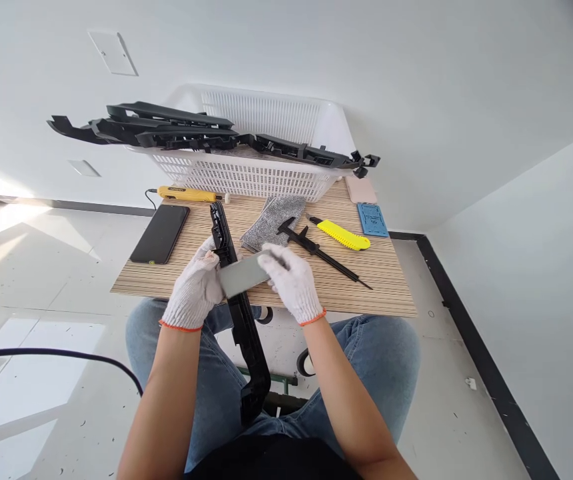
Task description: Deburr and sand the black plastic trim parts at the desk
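Note:
A long black plastic trim piece (246, 333) runs from the tabletop down between my knees. My left hand (194, 290), in a white knit glove with an orange cuff, is closed round its upper part. In my right hand (291, 280), gloved alike, is a flat grey-green rectangular piece (244, 274), pinched at its right end. The piece lies across the front of the trim, its left end by my left fingers; whether it touches the trim I cannot tell. Just beyond my right hand are a grey cloth (271, 220) and a black caliper (316, 250).
A white basket (246, 175) behind the wood-grain table (376, 287) carries several black trim pieces (166, 127). On the table lie a yellow corded tool (186, 194), a black phone (160, 233), a yellow utility knife (341, 235), a blue box (372, 220) and a pink object (361, 189).

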`<state>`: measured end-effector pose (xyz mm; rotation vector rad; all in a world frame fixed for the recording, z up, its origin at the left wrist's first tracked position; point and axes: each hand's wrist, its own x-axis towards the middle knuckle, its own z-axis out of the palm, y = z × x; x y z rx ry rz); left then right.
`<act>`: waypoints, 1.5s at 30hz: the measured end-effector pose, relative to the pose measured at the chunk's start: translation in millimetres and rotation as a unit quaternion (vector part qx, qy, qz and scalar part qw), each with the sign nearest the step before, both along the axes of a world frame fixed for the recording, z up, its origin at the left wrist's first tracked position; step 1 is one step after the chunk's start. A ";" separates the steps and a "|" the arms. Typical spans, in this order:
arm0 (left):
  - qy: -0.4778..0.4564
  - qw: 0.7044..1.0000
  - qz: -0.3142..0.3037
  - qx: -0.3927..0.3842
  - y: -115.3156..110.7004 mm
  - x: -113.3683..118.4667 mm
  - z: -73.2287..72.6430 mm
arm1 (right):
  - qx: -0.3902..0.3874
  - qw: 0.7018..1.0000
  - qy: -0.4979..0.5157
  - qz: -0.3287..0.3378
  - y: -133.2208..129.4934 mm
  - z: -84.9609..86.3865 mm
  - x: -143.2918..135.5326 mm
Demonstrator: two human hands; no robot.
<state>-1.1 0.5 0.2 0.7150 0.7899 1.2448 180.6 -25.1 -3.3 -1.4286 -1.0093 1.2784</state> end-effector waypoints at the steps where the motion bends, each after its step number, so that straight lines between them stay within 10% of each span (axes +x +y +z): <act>1: 0.003 1.000 0.000 -0.006 0.2 0.3 0.2 | 0.005 1.000 -0.007 0.029 0.2 0.0 0.4; 9: -0.012 1.000 -0.008 0.026 1.4 4.4 6.1 | 0.118 0.991 -0.029 0.058 -3.0 -0.8 2.8; 29: -0.005 1.000 -0.001 0.030 -0.3 8.2 11.8 | -0.003 0.990 0.141 0.023 0.4 -3.6 25.6; 35: 0.012 1.000 -0.014 0.012 -0.6 3.7 5.0 | -0.014 0.985 -0.004 0.169 -2.5 7.8 23.2; 45: -0.010 1.000 0.009 0.026 1.4 11.6 4.8 | 0.005 0.993 -0.102 0.068 15.7 3.6 12.7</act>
